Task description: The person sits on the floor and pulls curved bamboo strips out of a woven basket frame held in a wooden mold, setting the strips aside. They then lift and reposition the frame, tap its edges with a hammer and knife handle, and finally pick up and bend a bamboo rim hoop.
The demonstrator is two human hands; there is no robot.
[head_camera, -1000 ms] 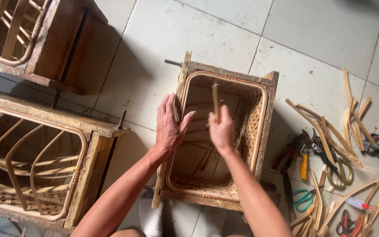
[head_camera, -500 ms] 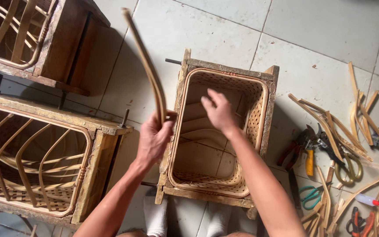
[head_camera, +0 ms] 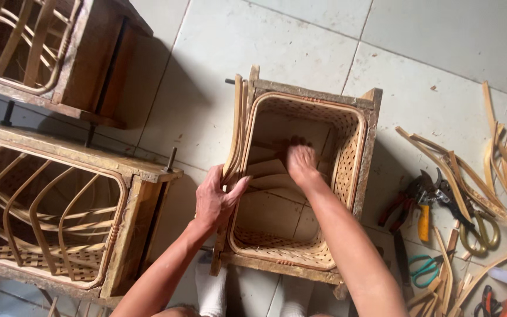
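Woven bamboo lined the one basket (head_camera: 300, 176) in its wooden frame on the tiled floor (head_camera: 441, 41). We closed our left hand (head_camera: 215, 196) on bent bamboo strips (head_camera: 237, 129) at its left rim; our right hand (head_camera: 300, 161) reached inside, grip unclear. Two more framed baskets (head_camera: 48, 217) stood left.

The floor (head_camera: 300, 53) is pale tile with thin grout lines. At its centre stands a wooden frame (head_camera: 372, 152) holding a woven basket (head_camera: 347, 158). At nine o'clock sits a larger wooden frame (head_camera: 133, 235) with bent cane ribs inside, and at eleven o'clock another frame (head_camera: 98, 58) of the same kind. At three o'clock lie loose cane strips (head_camera: 470, 176), pliers (head_camera: 403, 202) and yellow-handled cutters (head_camera: 423, 214). Toward five o'clock lie green-handled scissors (head_camera: 426, 267).
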